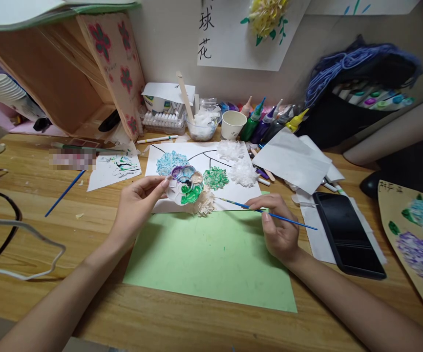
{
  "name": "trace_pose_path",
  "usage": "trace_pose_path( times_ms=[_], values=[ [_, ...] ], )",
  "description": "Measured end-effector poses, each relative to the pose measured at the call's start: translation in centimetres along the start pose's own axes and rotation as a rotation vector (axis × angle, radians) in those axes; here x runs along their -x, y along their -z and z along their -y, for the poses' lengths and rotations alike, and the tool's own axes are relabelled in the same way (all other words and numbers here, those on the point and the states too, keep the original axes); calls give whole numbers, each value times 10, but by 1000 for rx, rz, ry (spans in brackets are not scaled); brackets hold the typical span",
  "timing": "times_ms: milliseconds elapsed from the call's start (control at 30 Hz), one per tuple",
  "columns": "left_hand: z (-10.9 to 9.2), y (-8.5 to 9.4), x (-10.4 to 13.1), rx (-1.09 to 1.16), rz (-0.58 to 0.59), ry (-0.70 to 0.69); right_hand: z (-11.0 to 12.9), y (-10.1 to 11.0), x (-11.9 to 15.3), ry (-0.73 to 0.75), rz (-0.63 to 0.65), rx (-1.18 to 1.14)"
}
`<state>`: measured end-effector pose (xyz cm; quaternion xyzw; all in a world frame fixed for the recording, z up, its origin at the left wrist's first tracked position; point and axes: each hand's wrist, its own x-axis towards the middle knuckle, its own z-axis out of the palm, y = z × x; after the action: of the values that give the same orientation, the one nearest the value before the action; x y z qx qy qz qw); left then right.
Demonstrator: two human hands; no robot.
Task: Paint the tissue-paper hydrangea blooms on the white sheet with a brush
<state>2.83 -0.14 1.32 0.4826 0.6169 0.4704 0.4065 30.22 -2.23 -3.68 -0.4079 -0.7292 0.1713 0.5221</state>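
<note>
The left hand (pixel 135 201) pinches a flower-shaped paint palette (pixel 184 186) (green paint (pixel 190 194) inside) above the white paper (pixel 229 193); at the palette's 4 o'clock, the right hand (pixel 280 231), fingers curled, holds 1 blue paintbrush (pixel 299 223).

Wooden desk (pixel 153 313) against grey wall (pixel 171 44)

Picture sheet (pixel 199 161) beyond mat (pixel 211 264), apparently overlapping its far edge, paper cup (pixel 233 126) behind sheet, paint bottles (pixel 264 126) right of cup, phone (pixel 348 234) at right on loose paper (pixel 314 237)

A wooden table (pixel 141 310) bears green paper (pixel 211 266).
</note>
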Motion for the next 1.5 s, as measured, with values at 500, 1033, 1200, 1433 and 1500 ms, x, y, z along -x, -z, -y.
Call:
trace_pose_path(
  times_ms=[500,1033,1200,1433,1500],
  values=[
    [0,-2,0,-24,-5,8,-2,-1,-3,-101,19,-36],
    [1,-1,0,-10,1,9,-5,-3,-7,-277,-19,-186],
    [1,-2,0,-10,-5,7,-8,-2,-7,-282,-93,-213],
    [3,-3,2,6,14,28,-10,-3,-4,-157,-114,-261],
    [3,-4,3,22,32,29,-7,-3,-4,-72,-69,-196]
  ],
)
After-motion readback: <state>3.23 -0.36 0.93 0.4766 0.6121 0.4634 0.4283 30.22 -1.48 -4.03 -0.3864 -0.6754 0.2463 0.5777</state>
